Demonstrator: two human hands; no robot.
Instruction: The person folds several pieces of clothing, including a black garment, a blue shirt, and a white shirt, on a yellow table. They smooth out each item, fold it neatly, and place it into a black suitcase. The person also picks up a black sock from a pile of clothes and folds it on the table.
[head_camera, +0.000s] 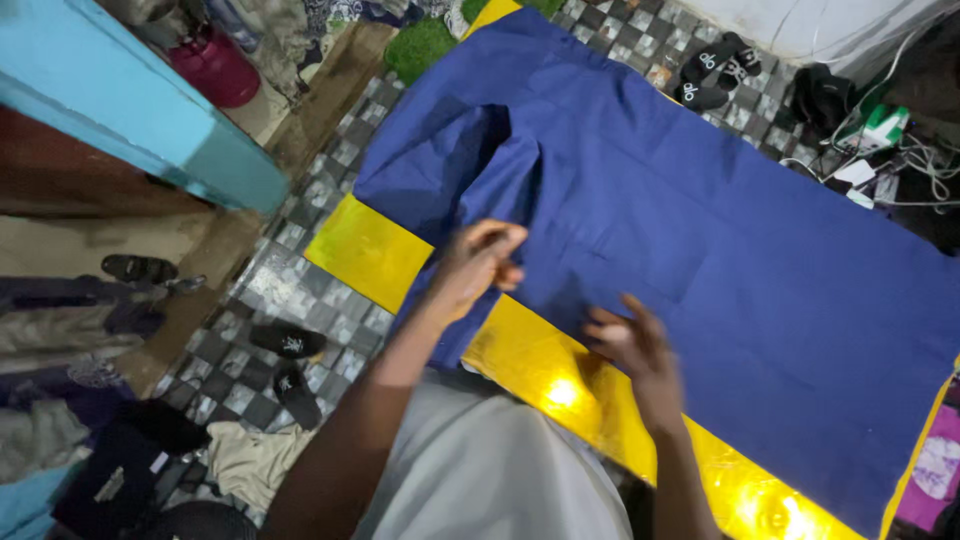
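black sandals (287, 362), pink jug (215, 65), green mat (420, 45), checkered floor (310, 200)

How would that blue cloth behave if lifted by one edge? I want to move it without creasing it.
The blue cloth probably droops limply: it already bunches into soft folds where the left hand pinches it. It looks thin and light. On the glossy yellow tabletop it may slide easily.
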